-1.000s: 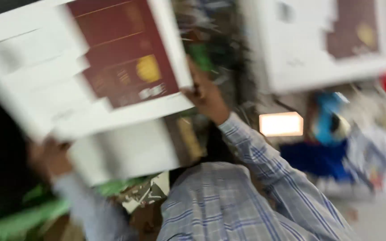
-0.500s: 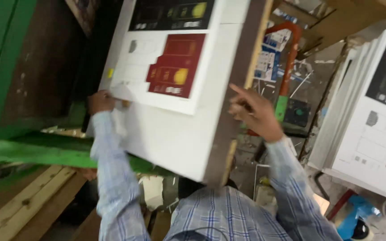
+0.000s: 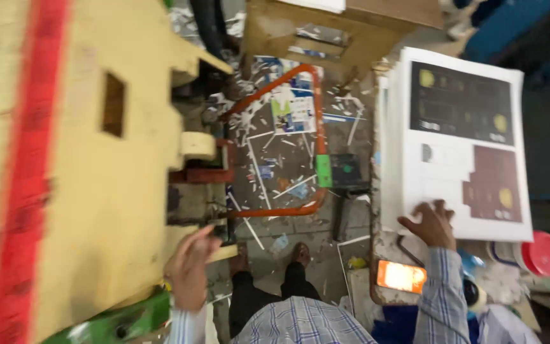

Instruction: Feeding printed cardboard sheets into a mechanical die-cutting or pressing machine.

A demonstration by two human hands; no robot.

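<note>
A stack of printed sheets lies at the right of the frame on a cluttered counter, its long axis running from the frame's top edge down toward the person, dark printed panels at the upper end. The right hand rests on the stack's lower edge, fingers spread and flat on the top sheet (gripping nothing). At lower centre-left, the left hand lies loosely curled against the edge of the cream-coloured machine plate. An orange foot guard frames the littered floor between them.
</note>
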